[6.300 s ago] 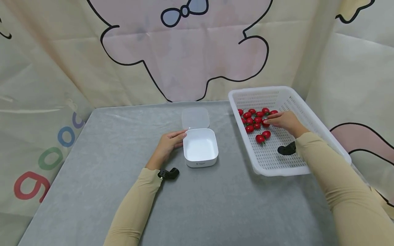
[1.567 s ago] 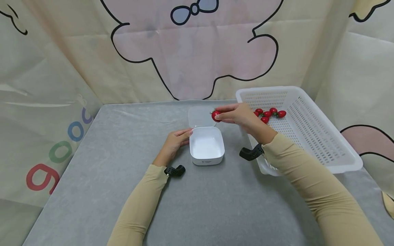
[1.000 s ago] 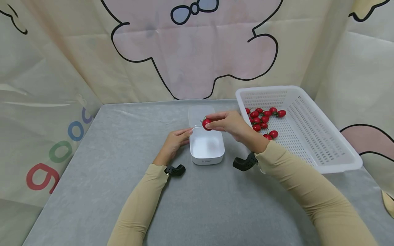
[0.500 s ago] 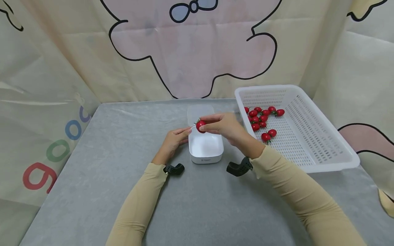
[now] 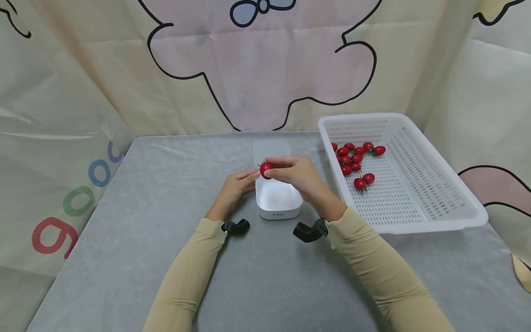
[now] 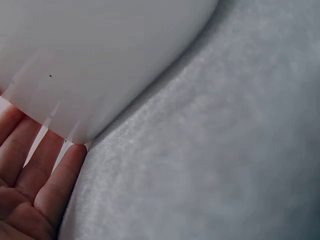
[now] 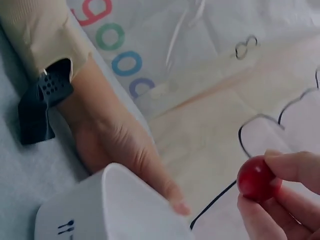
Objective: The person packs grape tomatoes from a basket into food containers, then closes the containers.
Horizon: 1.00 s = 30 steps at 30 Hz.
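Note:
The right hand (image 5: 304,177) pinches a red cherry tomato (image 5: 266,169) with a green stem between thumb and fingers, above the far left corner of a white square box (image 5: 279,215). In the right wrist view the tomato (image 7: 258,179) shows smooth and round at the fingertips. The left hand (image 5: 232,191) rests against the box's left side, close to the held tomato. Its straight fingers (image 6: 62,177) lie along the box wall in the left wrist view. Seen from above, the visible inside of the box is bare white; the right hand covers its far part.
Behind the box lies a translucent lid (image 5: 269,147). To the right stands a white perforated basket (image 5: 431,227) with several cherry tomatoes (image 5: 360,184) along its left side. Grey cloth (image 5: 257,276) covers the table; printed curtains (image 5: 249,92) hang behind it.
The right hand was among the tomatoes in the basket; it has since carried one leftward to the box's far left corner. The left hand has stayed at the box.

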Tool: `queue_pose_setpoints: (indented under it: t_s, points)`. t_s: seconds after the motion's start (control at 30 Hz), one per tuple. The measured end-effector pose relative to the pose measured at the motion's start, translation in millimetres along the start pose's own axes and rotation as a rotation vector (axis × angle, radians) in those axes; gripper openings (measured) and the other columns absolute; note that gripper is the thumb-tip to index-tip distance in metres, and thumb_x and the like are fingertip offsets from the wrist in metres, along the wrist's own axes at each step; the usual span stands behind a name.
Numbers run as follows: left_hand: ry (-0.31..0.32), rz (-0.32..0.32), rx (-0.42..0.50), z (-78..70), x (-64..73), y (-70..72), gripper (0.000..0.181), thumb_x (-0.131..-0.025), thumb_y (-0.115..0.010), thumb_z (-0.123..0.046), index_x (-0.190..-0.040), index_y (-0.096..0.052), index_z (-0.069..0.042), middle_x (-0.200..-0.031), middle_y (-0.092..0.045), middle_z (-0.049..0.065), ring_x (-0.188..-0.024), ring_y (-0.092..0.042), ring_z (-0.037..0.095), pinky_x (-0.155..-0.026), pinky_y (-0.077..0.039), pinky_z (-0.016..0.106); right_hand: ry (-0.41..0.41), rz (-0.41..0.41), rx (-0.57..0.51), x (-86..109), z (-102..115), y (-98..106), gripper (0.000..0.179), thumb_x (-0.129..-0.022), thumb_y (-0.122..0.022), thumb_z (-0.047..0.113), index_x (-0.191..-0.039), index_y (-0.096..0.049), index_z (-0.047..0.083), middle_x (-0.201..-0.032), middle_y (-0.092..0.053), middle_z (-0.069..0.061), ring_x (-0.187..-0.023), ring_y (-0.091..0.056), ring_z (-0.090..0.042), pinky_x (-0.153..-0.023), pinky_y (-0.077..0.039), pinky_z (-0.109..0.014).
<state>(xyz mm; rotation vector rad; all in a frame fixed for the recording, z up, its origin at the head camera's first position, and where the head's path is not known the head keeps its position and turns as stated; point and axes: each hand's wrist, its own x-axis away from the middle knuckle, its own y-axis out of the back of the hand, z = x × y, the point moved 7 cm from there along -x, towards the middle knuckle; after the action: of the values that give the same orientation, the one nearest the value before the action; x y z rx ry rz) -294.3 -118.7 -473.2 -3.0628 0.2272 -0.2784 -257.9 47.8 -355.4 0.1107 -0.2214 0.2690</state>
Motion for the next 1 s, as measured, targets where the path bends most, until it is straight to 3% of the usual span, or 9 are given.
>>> queue_pose_setpoints:
  t_s: [0.23,0.5,0.77,1.0]
  points:
    - [-0.001,0.004,0.006,0.2,-1.3,-1.7,0.041,-0.096,-0.067,-0.024,-0.128,-0.065,0.001,-0.135,-0.063,0.016,-0.109,-0.069,0.018,-0.096,-0.058,0.032,-0.043,-0.030,-0.053,-13.0,-22,1,0.040,-0.088,-0.075,0.008,-0.127,-0.067,0.003,-0.126,-0.069,-0.017,-0.094,-0.071,-0.009,-0.101,-0.054,-0.034]
    - [0.000,0.008,0.009,-0.3,0.1,-1.4,0.040,-0.097,-0.066,-0.023,-0.129,-0.064,0.001,-0.137,-0.062,0.015,-0.112,-0.067,0.016,-0.097,-0.057,0.032,-0.050,-0.074,-0.015,-21.5,-37,-1,0.040,-0.086,-0.076,0.008,-0.125,-0.068,0.002,-0.126,-0.069,-0.016,-0.101,-0.070,-0.014,-0.098,-0.056,-0.032]
    - [-0.006,0.011,0.009,-2.2,0.6,-1.6,0.038,-0.098,-0.064,-0.021,-0.130,-0.064,0.001,-0.137,-0.062,0.015,-0.110,-0.066,0.010,-0.097,-0.057,0.030,-0.026,-0.103,0.130,-26.3,-42,-3,0.037,-0.085,-0.079,0.014,-0.121,-0.072,0.007,-0.112,-0.075,-0.014,-0.101,-0.070,-0.016,-0.103,-0.051,-0.036]
    - [-0.021,0.023,0.018,-3.1,0.3,-2.9,0.038,-0.099,-0.062,-0.019,-0.130,-0.063,0.003,-0.137,-0.062,0.017,-0.115,-0.066,0.014,-0.098,-0.057,0.031,-0.047,-0.142,0.211,-31.6,-49,0,0.038,-0.083,-0.081,0.018,-0.119,-0.073,0.009,-0.113,-0.075,-0.009,-0.108,-0.067,-0.018,-0.102,-0.048,-0.037]
